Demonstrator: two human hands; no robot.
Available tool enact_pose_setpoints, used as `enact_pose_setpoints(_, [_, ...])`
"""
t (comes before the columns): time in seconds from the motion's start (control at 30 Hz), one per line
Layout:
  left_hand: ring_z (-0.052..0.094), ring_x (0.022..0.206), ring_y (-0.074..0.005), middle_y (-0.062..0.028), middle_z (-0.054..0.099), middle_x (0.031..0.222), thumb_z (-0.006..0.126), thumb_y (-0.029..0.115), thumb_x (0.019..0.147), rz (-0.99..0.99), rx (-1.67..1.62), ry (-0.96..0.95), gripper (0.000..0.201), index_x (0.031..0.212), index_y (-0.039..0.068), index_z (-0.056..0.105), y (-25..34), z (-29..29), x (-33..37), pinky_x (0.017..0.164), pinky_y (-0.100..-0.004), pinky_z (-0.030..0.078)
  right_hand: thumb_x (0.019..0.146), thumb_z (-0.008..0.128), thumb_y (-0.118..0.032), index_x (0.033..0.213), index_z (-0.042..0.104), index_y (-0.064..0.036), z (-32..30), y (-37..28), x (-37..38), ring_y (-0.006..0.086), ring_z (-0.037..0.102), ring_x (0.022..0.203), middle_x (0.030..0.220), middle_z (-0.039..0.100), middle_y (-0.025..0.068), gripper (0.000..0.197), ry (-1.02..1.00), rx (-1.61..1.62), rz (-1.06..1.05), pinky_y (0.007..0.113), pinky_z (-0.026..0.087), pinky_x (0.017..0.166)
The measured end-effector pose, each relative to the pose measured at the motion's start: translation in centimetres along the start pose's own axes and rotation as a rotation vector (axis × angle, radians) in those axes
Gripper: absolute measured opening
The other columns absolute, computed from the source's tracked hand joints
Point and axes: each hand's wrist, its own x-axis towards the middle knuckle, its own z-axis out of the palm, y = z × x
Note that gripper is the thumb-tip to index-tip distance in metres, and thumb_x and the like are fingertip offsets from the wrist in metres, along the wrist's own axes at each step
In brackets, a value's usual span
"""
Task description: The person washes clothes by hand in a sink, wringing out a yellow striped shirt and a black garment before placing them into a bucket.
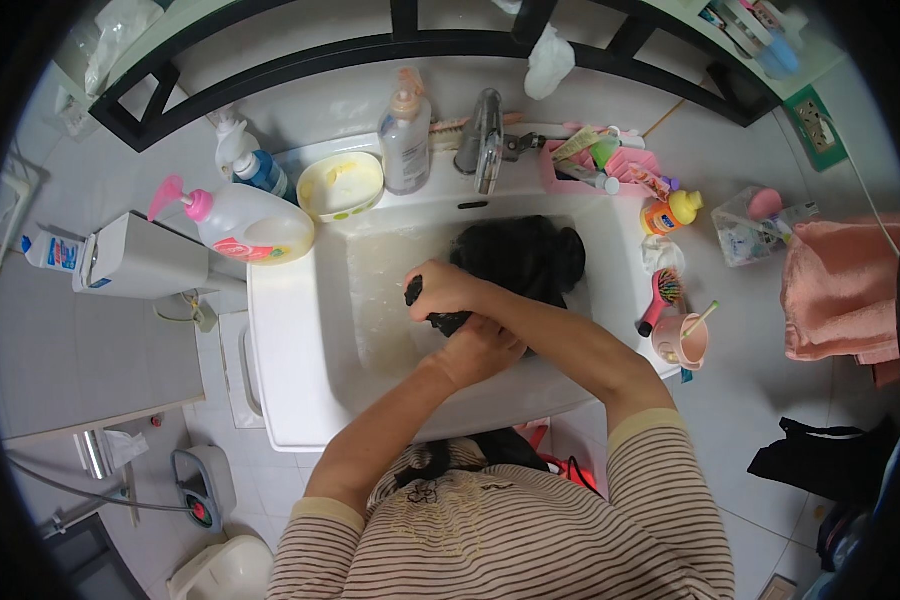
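Observation:
A wet-looking black cloth [520, 258] lies bunched up in the right half of the white sink [290, 400]. Both my hands are closed on part of it over the middle of the basin. My right hand [447, 288] reaches across and grips the cloth farther out, with a dark end poking past the fingers. Just below it, nearer to me, my left hand [478, 350] is wrapped around the same cloth. My right forearm hides some of the fabric. Cloudy, sudsy water [375, 300] covers the basin's left part.
Behind the basin stand the faucet [485, 140], a clear pump bottle [405, 145] and a soap dish [342, 187]. A big pink-topped pump bottle [255, 225] is at the left rim. Along the right are a pink basket [570, 178], a yellow-capped bottle [670, 213], a hairbrush [658, 300] and a pink cup [682, 345].

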Motion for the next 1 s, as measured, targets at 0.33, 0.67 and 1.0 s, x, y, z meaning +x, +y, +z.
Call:
enact_pose_setpoints(0.33, [0.056,0.092,-0.0242,-0.0093,0.061,0.093,0.050,0.023,0.083,-0.247,-0.066,-0.055,0.023,0.096,0.009,0.062,1.0,5.6,0.3,0.082,-0.0390,0.040,0.056,0.062,-0.012,0.085,0.067,-0.0112,1.4,-0.1,-1.6,0.0260,0.064,0.073,0.075,0.066,0.0092,0.029,0.169,-0.251,-0.058,0.035,0.049,0.066])
enact_pose_setpoints(0.67, [0.057,0.091,-0.0252,-0.0119,0.061,0.094,0.051,0.022,0.079,0.050,0.059,-0.439,0.023,0.093,0.008,0.063,2.3,4.2,-0.3,0.078,-0.0352,0.043,0.063,0.059,-0.007,0.087,0.068,-0.0099,5.4,0.5,-4.3,0.0303,0.062,0.087,0.088,0.066,0.0132,0.026,0.409,-0.324,-0.085,0.038,0.049,0.075])
enact_pose_setpoints(1.0, [0.059,0.090,-0.0245,-0.0070,0.064,0.086,0.059,0.016,0.066,0.170,-0.004,-0.360,0.011,0.075,0.014,0.066,1.4,1.6,-2.9,0.072,-0.0387,0.045,0.060,0.061,-0.009,0.071,0.064,-0.0125,10.8,-1.7,-2.8,0.0301,0.061,0.074,0.070,0.062,0.0098,0.012,0.814,-0.471,-0.072,0.041,0.046,0.064])
